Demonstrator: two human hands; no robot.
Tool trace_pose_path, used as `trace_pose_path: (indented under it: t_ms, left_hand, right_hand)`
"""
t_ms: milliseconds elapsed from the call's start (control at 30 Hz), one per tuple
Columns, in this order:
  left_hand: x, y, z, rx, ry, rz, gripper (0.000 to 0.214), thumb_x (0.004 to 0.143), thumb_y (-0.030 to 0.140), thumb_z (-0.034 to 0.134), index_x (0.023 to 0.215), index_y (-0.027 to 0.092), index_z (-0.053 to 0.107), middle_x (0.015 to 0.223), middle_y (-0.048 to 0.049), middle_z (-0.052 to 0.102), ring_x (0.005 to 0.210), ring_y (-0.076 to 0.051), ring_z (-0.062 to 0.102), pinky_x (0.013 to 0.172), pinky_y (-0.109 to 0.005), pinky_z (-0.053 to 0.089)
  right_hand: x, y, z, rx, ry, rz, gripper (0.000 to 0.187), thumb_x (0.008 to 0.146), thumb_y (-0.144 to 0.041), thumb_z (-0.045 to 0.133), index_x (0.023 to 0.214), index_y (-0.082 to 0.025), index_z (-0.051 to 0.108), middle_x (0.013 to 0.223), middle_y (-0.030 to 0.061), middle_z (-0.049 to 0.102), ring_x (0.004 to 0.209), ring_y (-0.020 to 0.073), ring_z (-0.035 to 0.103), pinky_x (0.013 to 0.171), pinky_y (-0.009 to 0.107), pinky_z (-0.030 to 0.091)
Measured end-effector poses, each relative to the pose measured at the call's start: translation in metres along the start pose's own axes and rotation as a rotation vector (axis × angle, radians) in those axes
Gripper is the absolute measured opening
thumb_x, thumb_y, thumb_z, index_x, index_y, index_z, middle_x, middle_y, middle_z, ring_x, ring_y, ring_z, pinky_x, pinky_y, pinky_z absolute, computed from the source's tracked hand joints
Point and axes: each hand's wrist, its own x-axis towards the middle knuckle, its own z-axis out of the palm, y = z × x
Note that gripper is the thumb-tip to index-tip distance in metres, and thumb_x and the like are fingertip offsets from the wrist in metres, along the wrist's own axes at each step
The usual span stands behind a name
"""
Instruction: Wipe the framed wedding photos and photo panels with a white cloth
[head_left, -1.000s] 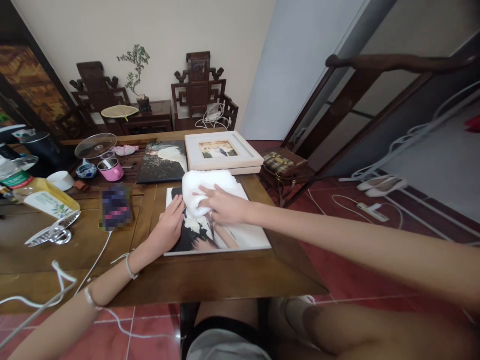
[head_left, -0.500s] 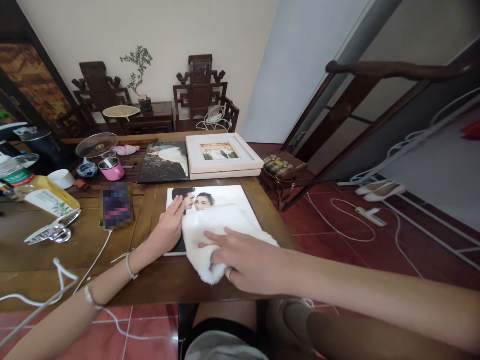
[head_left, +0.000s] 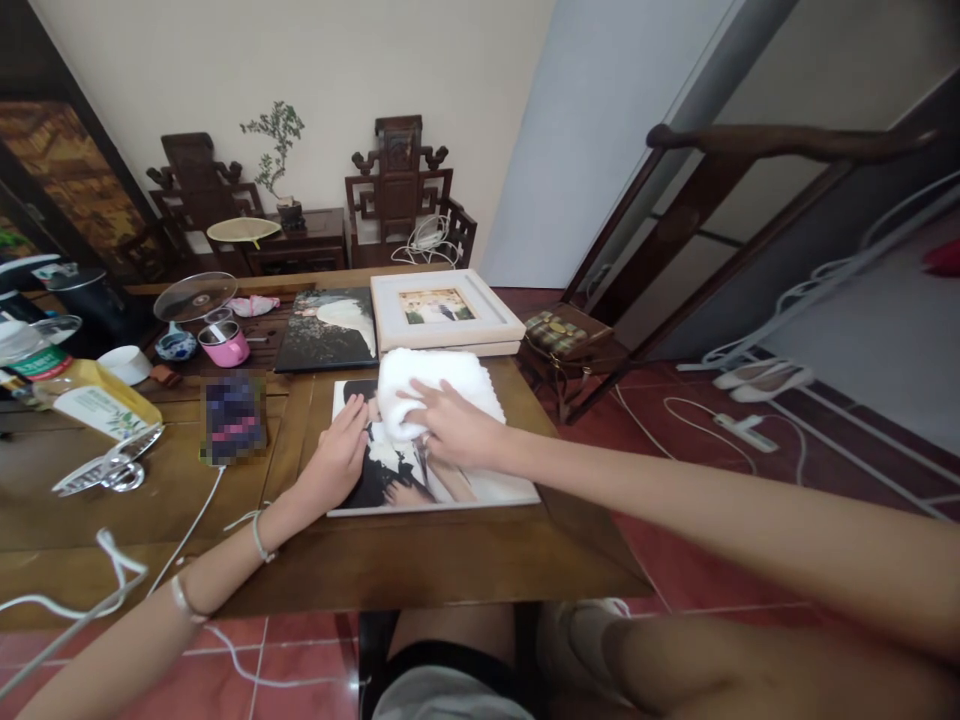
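Observation:
A photo album or print [head_left: 397, 480] with a picture of two people lies on the wooden table in front of me. My left hand [head_left: 342, 452] rests flat on its left side, fingers stretched out and pressing on the surface. In my right hand [head_left: 456, 425] is a folded white towel [head_left: 439, 372], held against the upper part of the picture. The towel reaches past the picture's far edge, up to the white framed album, and hides much of the two faces.
Beyond lie a dark photo panel [head_left: 322, 330] and a thick white framed album [head_left: 491, 315]. To the left are a phone-like object [head_left: 234, 418], a silver hair claw [head_left: 112, 465], a bottle of yellow liquid [head_left: 97, 395] and a pink cup [head_left: 225, 345]. A wooden chair [head_left: 690, 200] stands at right.
My right hand has pushed the towel forward, away from me, uncovering the lower part of the picture. My left hand has stayed in place.

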Motion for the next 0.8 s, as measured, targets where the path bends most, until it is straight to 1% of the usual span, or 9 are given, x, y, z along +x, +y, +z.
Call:
trace_pose_path:
  t_ms: [100,267,400,467,533,600,633,700,800]
  left_hand:
    - [0.003,0.01,-0.007,-0.145,0.068,-0.068,0.053,0.099,0.036,0.033,0.145,0.012,0.042,0.156,-0.0139,0.033,0.145,-0.023,0.031,0.12,-0.043,0.021]
    - [0.003,0.023,-0.017,-0.274,0.181,-0.107,0.056,0.099,0.043,0.032,0.144,0.012,0.043,0.156,-0.0106,0.033,0.146,-0.02,0.027,0.122,-0.041,0.018]
    - [0.004,0.026,-0.017,-0.267,0.173,-0.119,0.059,0.099,0.045,0.03,0.142,0.007,0.044,0.154,-0.0134,0.037,0.145,-0.02,0.031,0.121,-0.039,0.02]
    - [0.004,0.026,-0.016,-0.243,0.141,-0.107,0.059,0.1,0.045,0.028,0.14,0.007,0.047,0.152,-0.0133,0.04,0.143,-0.02,0.034,0.121,-0.039,0.022]
    - [0.004,0.025,-0.014,-0.198,0.097,-0.074,0.056,0.1,0.043,0.027,0.139,0.01,0.049,0.151,-0.0116,0.042,0.143,-0.02,0.035,0.12,-0.04,0.023]
    - [0.002,0.021,-0.011,-0.126,0.035,-0.023,0.053,0.101,0.04,0.027,0.14,0.012,0.048,0.152,-0.011,0.041,0.143,-0.02,0.033,0.12,-0.042,0.024]
    - [0.001,0.019,-0.009,-0.081,0.004,0.003,0.052,0.101,0.038,0.027,0.141,0.012,0.046,0.153,-0.0113,0.04,0.144,-0.021,0.032,0.12,-0.043,0.024]
    - [-0.002,0.014,-0.005,0.016,-0.046,0.044,0.05,0.1,0.032,0.027,0.144,0.012,0.042,0.154,-0.0118,0.038,0.146,-0.022,0.027,0.119,-0.046,0.025]
    - [-0.005,0.009,-0.001,0.12,-0.069,0.073,0.05,0.099,0.025,0.028,0.147,0.014,0.038,0.156,-0.0116,0.035,0.147,-0.024,0.024,0.117,-0.049,0.027]
  right_hand:
    - [-0.002,-0.017,0.001,-0.005,-0.035,-0.071,0.045,0.076,-0.003,0.05,0.116,-0.014,0.067,0.151,0.0147,0.04,0.144,0.0371,0.024,0.108,0.065,0.026]
    - [-0.021,-0.044,-0.003,0.03,-0.099,-0.324,0.036,0.077,-0.006,0.052,0.106,-0.016,0.07,0.149,0.0126,0.043,0.143,0.0362,0.025,0.109,0.066,0.025]
    - [-0.04,-0.05,-0.011,0.079,-0.158,-0.481,0.038,0.073,-0.003,0.051,0.102,-0.017,0.071,0.145,0.0121,0.049,0.141,0.0345,0.031,0.106,0.063,0.032]
    - [-0.048,-0.048,-0.016,0.112,-0.169,-0.504,0.038,0.071,-0.002,0.052,0.099,-0.018,0.072,0.141,0.0118,0.053,0.138,0.0331,0.036,0.105,0.057,0.037]
    - [-0.053,-0.045,-0.02,0.142,-0.17,-0.471,0.035,0.07,-0.002,0.052,0.094,-0.019,0.072,0.134,0.0116,0.059,0.129,0.0309,0.048,0.102,0.05,0.041]
    - [-0.056,-0.04,-0.025,0.162,-0.177,-0.383,0.034,0.069,-0.002,0.051,0.089,-0.02,0.073,0.123,0.0111,0.065,0.113,0.0274,0.06,0.097,0.043,0.044]
    - [-0.056,-0.037,-0.028,0.169,-0.188,-0.328,0.035,0.069,-0.001,0.051,0.088,-0.02,0.073,0.116,0.0104,0.068,0.104,0.0254,0.064,0.094,0.04,0.045]
    - [-0.055,-0.027,-0.032,0.183,-0.218,-0.215,0.037,0.068,0.001,0.049,0.088,-0.019,0.073,0.1,0.0086,0.071,0.093,0.0228,0.066,0.086,0.033,0.046]
    - [-0.049,-0.008,-0.037,0.186,-0.24,-0.061,0.036,0.068,0.0,0.048,0.087,-0.017,0.073,0.082,0.0072,0.071,0.085,0.0221,0.064,0.075,0.028,0.045]
